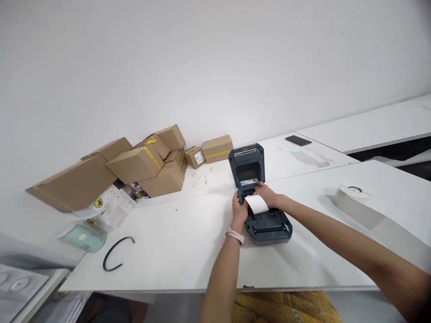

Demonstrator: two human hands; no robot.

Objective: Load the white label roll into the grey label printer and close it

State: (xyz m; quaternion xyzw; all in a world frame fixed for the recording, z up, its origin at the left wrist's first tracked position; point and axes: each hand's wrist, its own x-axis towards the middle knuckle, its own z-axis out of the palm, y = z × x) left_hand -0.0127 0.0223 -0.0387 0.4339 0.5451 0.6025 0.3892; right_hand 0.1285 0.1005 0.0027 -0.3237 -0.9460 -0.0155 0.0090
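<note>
A dark blue-grey label printer (pixel 267 229) stands on the table with its lid (pixel 247 157) swung up and back. Inside it lies a white label roll (pixel 257 204), its paper curving over toward me. My left hand (pixel 238 208) is closed around the printer's left side, with the thumb near the roll's left end. At the roll's far right, my right hand (pixel 266 195) reaches into the printer body with bent fingers. Its fingertips are partly hidden, so what they grip is unclear.
Cardboard boxes (pixel 134 165) are piled against the wall at the left. A green pouch (pixel 84 237) and a curved dark band (pixel 107 258) lie in front. Rightward are a partly unwound white roll (pixel 353 194) and a phone (pixel 298 140). The table's front edge (pixel 168 290) runs before me.
</note>
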